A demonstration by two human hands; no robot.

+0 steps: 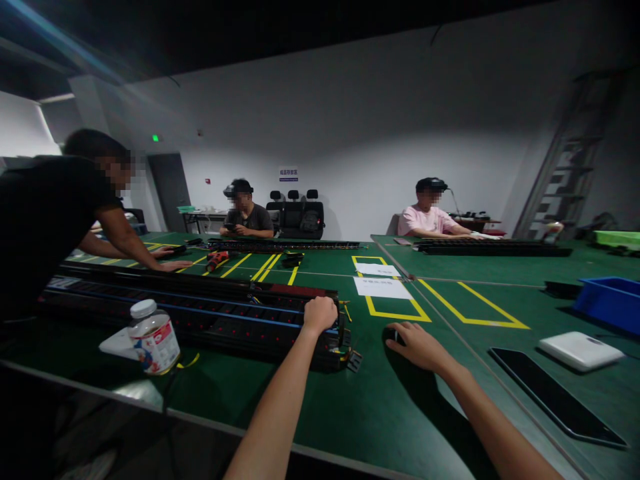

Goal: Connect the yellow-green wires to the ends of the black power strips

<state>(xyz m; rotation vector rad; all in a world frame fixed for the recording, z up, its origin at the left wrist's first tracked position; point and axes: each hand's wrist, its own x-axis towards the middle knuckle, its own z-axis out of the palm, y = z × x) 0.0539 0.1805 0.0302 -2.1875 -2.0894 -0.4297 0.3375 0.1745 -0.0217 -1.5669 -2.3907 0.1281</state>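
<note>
A long black rail assembly [220, 319] with blue strips, red dots and wires lies along the table in front of me. My left hand [321, 313] is closed over its right end, knuckles up; the fingertips are hidden. To the right, my right hand [417, 343] rests low at the green tabletop [345, 407], with fingers and thumb curled around a small dark thing [391, 335] that I cannot make out. A grey connector [355, 361] on short wires hangs out at the rail's end, below my left hand.
A clear jar [154, 339] stands before the rail. At right are a tablet [555, 395], a white box [580, 351] and a blue bin [610, 303]. Paper sheets [383, 288] and a red drill [217, 261] lie farther back. A co-worker [55, 220] leans in at left; two others sit opposite.
</note>
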